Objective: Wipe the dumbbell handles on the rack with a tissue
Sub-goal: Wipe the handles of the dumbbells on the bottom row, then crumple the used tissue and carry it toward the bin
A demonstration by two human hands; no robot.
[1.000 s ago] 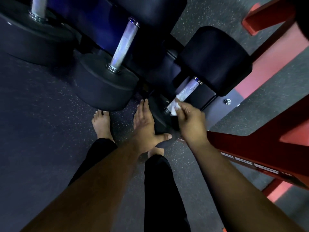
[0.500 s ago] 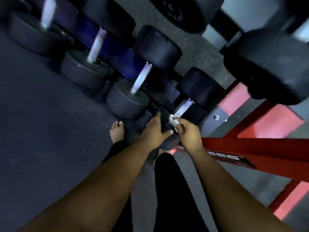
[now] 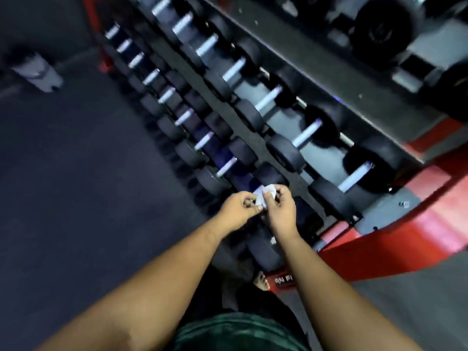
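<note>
Dark speckled rubber floor point(image 3: 76, 198) runs along a red-framed dumbbell rack point(image 3: 395, 239), its tiers filled with black-headed dumbbells whose pale handles point(image 3: 355, 176) recede in rows. In front of the lowest tier, the left hand point(image 3: 236, 211) and right hand point(image 3: 279, 206) both pinch a small white tissue point(image 3: 340, 195) held between them, clear of any handle. The top tier is smeared by blur; a pale object point(image 3: 38, 72) on the floor far left is unreadable. A bare foot point(image 3: 260, 281) peeks out below the arms.

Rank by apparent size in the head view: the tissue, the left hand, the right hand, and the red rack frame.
1. Red rack frame, largest by far.
2-3. Left hand and right hand: they look alike, so no ranking.
4. Tissue pinched between both hands, smallest, though partly hidden by fingers.
</note>
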